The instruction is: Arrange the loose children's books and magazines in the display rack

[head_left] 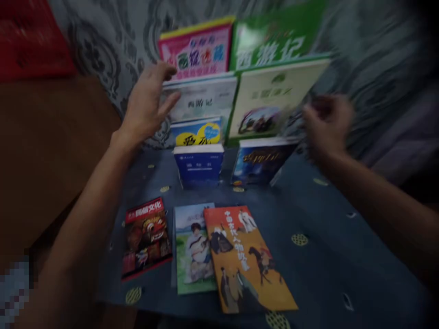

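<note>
Flanking pale grey-white paperback (206, 98) and cream, green-edged paperback (274, 98), both standing side by side, upper centre of frame: left hand (147, 98), right hand (329, 121). Left hand nearer grey-white one, which lies just rightward; thumb and fingers spread apart. Right hand nearer cream one, just leftward, top edge slanting toward upper right, long axis foreshortened; fingers curled, unclear whether gripping its edge.
</note>
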The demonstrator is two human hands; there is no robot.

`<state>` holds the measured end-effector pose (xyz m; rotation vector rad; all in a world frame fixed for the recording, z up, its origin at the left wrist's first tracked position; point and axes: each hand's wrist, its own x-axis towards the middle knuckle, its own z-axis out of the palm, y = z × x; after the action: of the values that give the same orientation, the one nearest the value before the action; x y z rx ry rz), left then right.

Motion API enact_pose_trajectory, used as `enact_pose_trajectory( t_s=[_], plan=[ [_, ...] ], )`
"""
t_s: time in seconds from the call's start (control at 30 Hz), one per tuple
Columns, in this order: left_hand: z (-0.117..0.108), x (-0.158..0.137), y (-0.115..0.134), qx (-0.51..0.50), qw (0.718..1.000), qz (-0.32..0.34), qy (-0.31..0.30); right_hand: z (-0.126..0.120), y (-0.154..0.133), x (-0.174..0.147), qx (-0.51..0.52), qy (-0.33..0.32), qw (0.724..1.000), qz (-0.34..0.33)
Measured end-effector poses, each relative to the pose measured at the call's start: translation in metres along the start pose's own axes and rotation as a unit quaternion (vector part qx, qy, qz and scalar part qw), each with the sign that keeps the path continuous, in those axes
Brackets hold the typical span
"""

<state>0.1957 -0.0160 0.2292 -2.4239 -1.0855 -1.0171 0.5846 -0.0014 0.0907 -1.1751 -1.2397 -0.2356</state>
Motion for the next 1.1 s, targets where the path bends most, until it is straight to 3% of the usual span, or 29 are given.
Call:
enact_pose_trajectory(
  t_s=[0.07,0.13,0.2,0.23,0.3,0.4,0.53,0.77,0.9,1.0,1.1],
  plan=[
    [-0.002,-0.049,-0.006,-0.029,0.999,-0.040,-0.001,-0.008,-0.021,-0.038,0.043,0.065,0.997,-0.016],
    [0.004,-0.106,-0.018,-0.037,0.993,-0.104,-0.046,-0.017,-0.046,-0.084,0.088,0.006,0.996,-0.008],
    [0.018,-0.165,-0.033,-0.026,0.976,-0.165,-0.141,-0.022,-0.064,-0.133,0.104,-0.148,0.984,-0.005],
    [0.025,-0.193,-0.040,-0.015,0.964,-0.197,-0.178,-0.023,-0.070,-0.156,0.104,-0.253,0.961,-0.048],
    [0.040,-0.239,-0.048,0.026,0.934,-0.251,-0.252,-0.020,-0.073,-0.193,0.082,-0.386,0.915,-0.084],
    [0.054,-0.284,-0.046,0.134,0.884,-0.293,-0.340,-0.012,-0.066,-0.226,0.004,-0.480,0.873,-0.082],
    [0.061,-0.302,-0.035,0.212,0.878,-0.267,-0.337,-0.009,-0.062,-0.235,-0.067,-0.515,0.852,-0.067],
    [0.061,-0.301,-0.035,0.214,0.882,-0.269,-0.321,-0.013,-0.056,-0.226,-0.047,-0.465,0.884,0.024],
    [0.058,-0.291,-0.013,0.201,0.911,-0.258,-0.251,-0.012,-0.054,-0.226,-0.031,-0.469,0.881,0.060],
    [0.065,-0.283,0.027,0.019,0.945,-0.259,-0.198,-0.013,-0.057,-0.228,-0.022,-0.460,0.884,0.075],
    [0.090,-0.287,0.074,-0.248,0.911,-0.259,-0.206,-0.014,-0.059,-0.229,0.004,-0.454,0.887,0.086]
  ],
)
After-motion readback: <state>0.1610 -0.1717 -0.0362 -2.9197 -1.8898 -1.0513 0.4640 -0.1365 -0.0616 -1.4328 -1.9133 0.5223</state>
